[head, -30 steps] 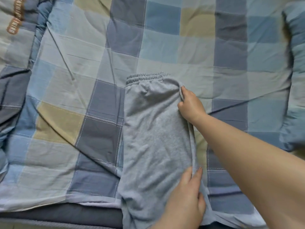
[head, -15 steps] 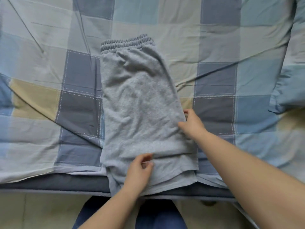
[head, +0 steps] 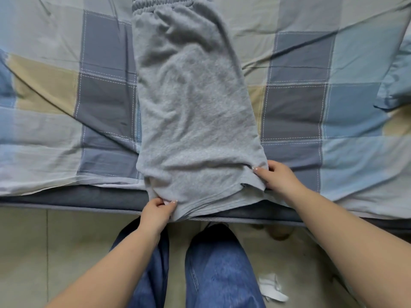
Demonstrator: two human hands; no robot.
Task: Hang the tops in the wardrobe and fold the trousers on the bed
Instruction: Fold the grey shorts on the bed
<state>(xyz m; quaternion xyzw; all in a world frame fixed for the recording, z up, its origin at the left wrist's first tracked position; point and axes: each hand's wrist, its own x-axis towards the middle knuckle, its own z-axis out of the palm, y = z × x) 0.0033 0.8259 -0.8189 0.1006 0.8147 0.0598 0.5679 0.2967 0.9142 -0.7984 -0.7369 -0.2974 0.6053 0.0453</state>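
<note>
both hands (head: 279, 177) pinching grey trousers (head: 195, 103) hem, checked bed (head: 311, 107) edge

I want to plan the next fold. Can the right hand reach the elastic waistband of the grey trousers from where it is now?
Probably yes. The right hand pinches the near hem of the grey cotton trousers, and only flat fabric lies between it and the gathered elastic waistband.

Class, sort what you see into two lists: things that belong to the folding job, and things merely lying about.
Job in hand:
grey trousers
left hand
right hand
checked bedcover

Lying about:
white scrap on the floor
pillow edge
</note>
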